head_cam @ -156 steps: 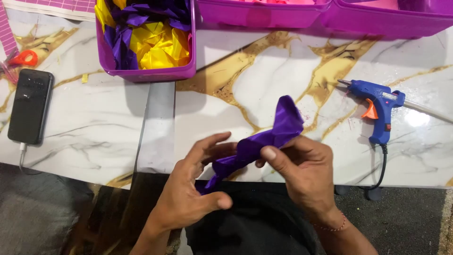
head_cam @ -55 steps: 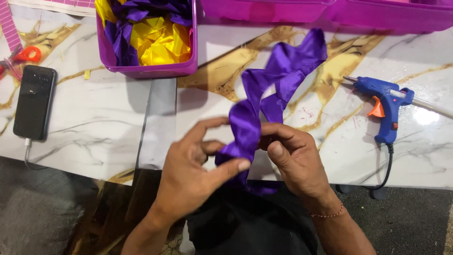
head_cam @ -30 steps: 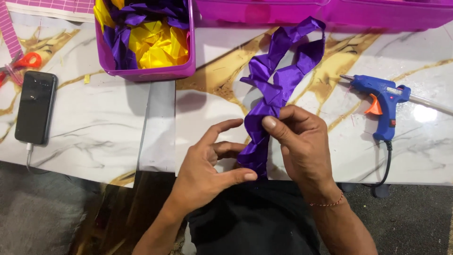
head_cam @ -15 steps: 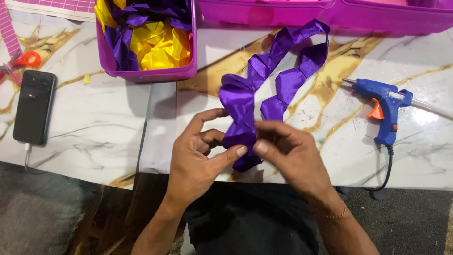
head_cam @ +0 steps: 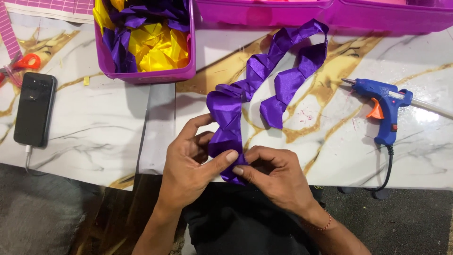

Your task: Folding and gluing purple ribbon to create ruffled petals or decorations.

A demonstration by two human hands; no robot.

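We see bright overhead light, sharp focus, glare on the marble table (head_cam: 424, 118) beside the glue gun (head_cam: 382, 106), soft shadows under the bins (head_cam: 146, 75).

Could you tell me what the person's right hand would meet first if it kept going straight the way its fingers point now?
The right hand points leftward; its fingertips already touch the purple ribbon, and just beyond it the left hand's thumb, as far as depth shows.

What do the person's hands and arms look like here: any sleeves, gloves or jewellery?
Both hands are bare, with no gloves or rings visible. The left hand and its forearm show no sleeve or wristwear. The right hand has a thin reddish thread bracelet at the wrist; its forearm is also unsleeved. Nails look short.
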